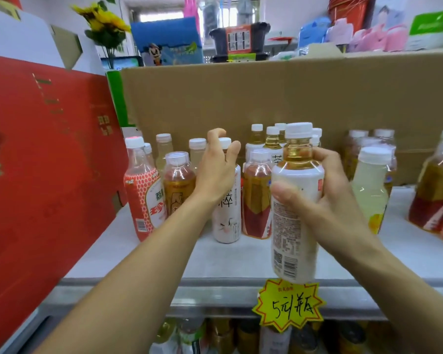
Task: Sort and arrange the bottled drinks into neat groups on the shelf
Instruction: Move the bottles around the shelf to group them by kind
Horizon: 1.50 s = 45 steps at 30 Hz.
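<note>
Shelf (164, 254), pale grey, carries many bottles, and a cardboard box (266, 93) stands behind them. At the far left a red box (36, 162) stands upright at the shelf end. Just beside it is a red-white bottle (141, 198), and next to it an amber bottle (178, 185) with a clear cap. Some pale bottles stand behind these two.

The left hand (215, 169) is raised in front of a white bottle (228, 221) that stands on the shelf. Its fingers are spread and loosely curved and grip nothing. The white cap shows between forefinger and thumb; whether they touch it I cannot tell. To the right of the white bottle stands a red-label bottle (257, 200).

The right hand (335, 190) grips a tea bottle (294, 208) around its upper body, thumb in front and fingers behind. This bottle is upright, lifted off the shelf and nearest to the camera, above the front edge. Under it a yellow tag (289, 305) hangs on the edge.

Further right a lemon bottle (371, 185) stands, and at the far right some dark bottles (435, 192) stand together.
</note>
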Motion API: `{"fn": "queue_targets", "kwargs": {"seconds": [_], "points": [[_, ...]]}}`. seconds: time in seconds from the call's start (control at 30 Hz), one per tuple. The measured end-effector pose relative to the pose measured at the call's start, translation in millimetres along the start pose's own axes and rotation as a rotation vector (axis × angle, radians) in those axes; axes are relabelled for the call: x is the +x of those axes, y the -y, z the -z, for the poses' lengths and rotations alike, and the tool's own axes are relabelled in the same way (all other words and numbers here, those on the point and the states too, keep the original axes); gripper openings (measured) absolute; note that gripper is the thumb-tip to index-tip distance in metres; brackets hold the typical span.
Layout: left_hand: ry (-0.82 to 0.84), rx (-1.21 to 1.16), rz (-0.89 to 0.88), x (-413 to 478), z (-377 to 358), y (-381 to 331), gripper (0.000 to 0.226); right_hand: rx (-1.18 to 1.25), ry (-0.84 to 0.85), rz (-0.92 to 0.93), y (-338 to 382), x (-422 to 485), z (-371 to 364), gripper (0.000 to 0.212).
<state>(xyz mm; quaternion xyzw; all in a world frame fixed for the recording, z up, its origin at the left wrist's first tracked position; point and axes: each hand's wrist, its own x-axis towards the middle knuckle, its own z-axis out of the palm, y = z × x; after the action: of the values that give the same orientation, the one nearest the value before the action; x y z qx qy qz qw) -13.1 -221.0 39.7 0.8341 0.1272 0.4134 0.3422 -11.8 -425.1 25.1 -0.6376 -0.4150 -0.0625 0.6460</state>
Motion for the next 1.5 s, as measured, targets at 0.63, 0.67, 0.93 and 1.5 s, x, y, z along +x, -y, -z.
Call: {"fn": "queue_targets", "kwargs": {"seconds": [0.63,0.67,0.93,1.5], "points": [[-0.443,-0.001,0.02,-98,92,58,0.033,-0.153,-0.123,-0.036,-51,24,-98,0.067],[-0.43,0.003,-0.023,-94,92,55,0.034,-0.154,-0.123,-0.048,-50,24,-99,0.068],[0.091,0.507,-0.068,-20,84,18,0.052,-0.125,-0.142,0.005,-37,26,-84,0.045],[0.2,0.268,0.033,-50,105,12,0.042,-0.818,0.318,-0.1,3,72,-9,0.053]]}}
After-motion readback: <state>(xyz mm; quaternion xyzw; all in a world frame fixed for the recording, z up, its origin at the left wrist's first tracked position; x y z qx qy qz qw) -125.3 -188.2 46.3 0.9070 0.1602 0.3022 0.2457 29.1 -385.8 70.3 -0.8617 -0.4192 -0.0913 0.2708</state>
